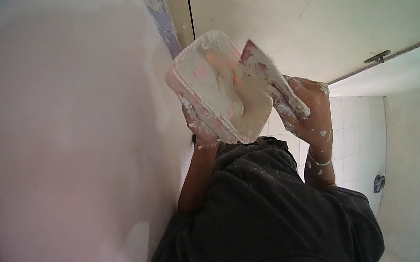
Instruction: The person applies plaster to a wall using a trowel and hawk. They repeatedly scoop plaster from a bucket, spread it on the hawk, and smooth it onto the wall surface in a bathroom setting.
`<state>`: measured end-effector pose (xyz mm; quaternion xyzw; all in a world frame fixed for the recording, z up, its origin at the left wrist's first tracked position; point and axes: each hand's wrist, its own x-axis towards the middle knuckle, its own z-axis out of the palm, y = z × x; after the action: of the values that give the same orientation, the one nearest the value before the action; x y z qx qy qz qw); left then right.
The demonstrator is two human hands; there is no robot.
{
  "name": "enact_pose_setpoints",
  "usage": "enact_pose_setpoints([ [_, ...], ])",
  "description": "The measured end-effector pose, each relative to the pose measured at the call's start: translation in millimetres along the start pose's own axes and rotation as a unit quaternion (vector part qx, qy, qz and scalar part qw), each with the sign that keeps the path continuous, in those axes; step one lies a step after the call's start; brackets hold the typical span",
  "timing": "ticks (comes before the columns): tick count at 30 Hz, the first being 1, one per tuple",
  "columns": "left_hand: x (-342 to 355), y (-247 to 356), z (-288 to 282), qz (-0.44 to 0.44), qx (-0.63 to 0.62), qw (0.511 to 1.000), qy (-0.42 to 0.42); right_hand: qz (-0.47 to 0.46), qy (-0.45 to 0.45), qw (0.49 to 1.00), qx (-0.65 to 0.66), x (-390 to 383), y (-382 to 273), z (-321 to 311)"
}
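Note:
My left hand [199, 124] grips the side of a pale pink-rimmed plastic tub [198, 71], tilted toward me and partly filled with cream-white paste [248, 107]. My right hand [307, 111] is closed on a flat scraper [260, 63] with a reddish, paste-smeared blade, held over the tub's right edge. White paste coats both hands and spots the right wrist. The fingers of my left hand are partly hidden by the tub.
A white, patchy wall [52, 130] is close on my left, with a paste-marked bluish edge [160, 16]. A pale panel [300, 3] with a metal latch [377, 58] is on the right, near white tiles [345, 135] and a small dark object [379, 183].

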<state>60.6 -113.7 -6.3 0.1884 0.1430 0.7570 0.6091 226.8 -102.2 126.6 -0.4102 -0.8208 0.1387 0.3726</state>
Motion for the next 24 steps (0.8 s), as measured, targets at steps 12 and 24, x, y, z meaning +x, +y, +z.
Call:
enact_pose_setpoints([
  [12,-10.9,13.3,-41.6,0.135,0.038,0.99,0.009,0.057,-0.034,0.986,0.155,-3.7,-20.9,12.3],
  [24,-26.3,16.6,-53.3,0.078,-0.039,0.995,0.055,0.051,-0.141,0.98,0.128,-1.4,-44.9,35.4],
])
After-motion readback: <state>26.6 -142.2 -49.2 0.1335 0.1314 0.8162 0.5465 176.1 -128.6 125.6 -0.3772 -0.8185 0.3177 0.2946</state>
